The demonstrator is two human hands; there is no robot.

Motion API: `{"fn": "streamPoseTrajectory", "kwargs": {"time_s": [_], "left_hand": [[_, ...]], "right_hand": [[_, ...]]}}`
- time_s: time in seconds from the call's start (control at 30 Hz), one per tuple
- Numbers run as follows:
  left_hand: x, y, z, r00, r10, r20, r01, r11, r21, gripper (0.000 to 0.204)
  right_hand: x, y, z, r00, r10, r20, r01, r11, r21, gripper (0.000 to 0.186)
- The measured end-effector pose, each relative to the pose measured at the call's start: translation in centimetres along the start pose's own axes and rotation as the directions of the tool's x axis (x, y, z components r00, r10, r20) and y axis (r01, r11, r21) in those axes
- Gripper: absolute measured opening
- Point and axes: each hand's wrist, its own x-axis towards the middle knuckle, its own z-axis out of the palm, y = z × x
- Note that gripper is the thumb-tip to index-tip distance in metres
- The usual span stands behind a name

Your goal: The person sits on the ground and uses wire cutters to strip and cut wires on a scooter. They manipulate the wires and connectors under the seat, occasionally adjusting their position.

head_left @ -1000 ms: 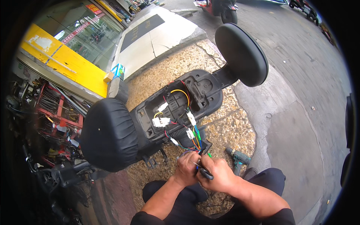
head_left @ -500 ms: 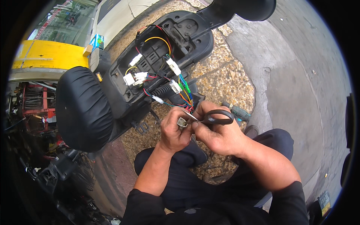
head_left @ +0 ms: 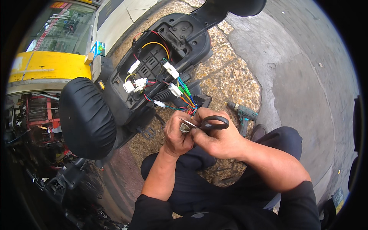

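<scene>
My left hand grips a small pale connector among coloured wires. Closed around black-handled scissors, my right hand presses against the left, with the thin blade lying across the connector; whether it touches the connector I cannot tell. Just beyond both hands is an opened black scooter body with several white plugs hanging on wires in and around its cavity. A black padded seat sits to its left.
A teal cordless drill lies right of my hands on speckled pavement. At left are a red rack of tools and parts, a yellow sill and glass window, and small boxes. Grey paving spans the right.
The scissors have turned, their handle rising above my right hand. Both hands moved higher in the picture as my view shifted, then slightly left over the last half second.
</scene>
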Motion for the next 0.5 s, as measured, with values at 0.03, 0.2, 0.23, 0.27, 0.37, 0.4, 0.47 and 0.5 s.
{"fn": "streamPoseTrajectory", "kwargs": {"time_s": [0.03, 0.2, 0.23, 0.27, 0.37, 0.4, 0.47, 0.5], "left_hand": [[0.04, -0.03, 0.05, 1.000, 0.011, -0.003, -0.011, 1.000, 0.002, 0.022], [0.08, -0.07, 0.18, 1.000, 0.029, -0.011, -0.029, 1.000, 0.004, 0.023], [0.10, -0.14, 0.11, 0.999, 0.043, -0.005, -0.042, 0.999, 0.012, 0.023], [0.09, -0.20, 0.07, 0.998, 0.056, 0.002, -0.056, 0.998, 0.021, 0.024], [-0.05, -0.35, -0.01, 0.998, 0.058, 0.002, -0.058, 0.998, 0.026, 0.027], [-0.12, -0.39, -0.04, 0.998, 0.057, 0.005, -0.057, 0.998, 0.029, 0.028], [-0.23, -0.49, -0.05, 0.998, 0.059, 0.011, -0.059, 0.998, 0.030, 0.031], [-0.27, -0.55, -0.05, 0.998, 0.056, 0.013, -0.056, 0.998, 0.032, 0.032]], "right_hand": [[-0.02, 0.03, 0.06, 1.000, 0.000, -0.003, -0.001, 1.000, -0.021, 0.013], [-0.09, 0.04, 0.29, 0.997, -0.072, -0.023, 0.071, 0.997, -0.026, 0.014], [-0.07, 0.03, 0.35, 0.995, -0.099, -0.030, 0.098, 0.995, -0.034, 0.014], [-0.14, -0.01, 0.33, 0.995, -0.098, -0.014, 0.097, 0.993, -0.073, 0.013], [-0.28, -0.05, 0.39, 0.993, -0.115, 0.019, 0.117, 0.977, -0.179, 0.017], [-0.30, -0.03, 0.45, 0.991, -0.135, 0.022, 0.137, 0.969, -0.207, 0.019], [-0.40, 0.01, 0.54, 0.987, -0.158, 0.029, 0.161, 0.958, -0.239, 0.023], [-0.44, 0.05, 0.59, 0.986, -0.161, 0.032, 0.164, 0.956, -0.243, 0.024]]}}
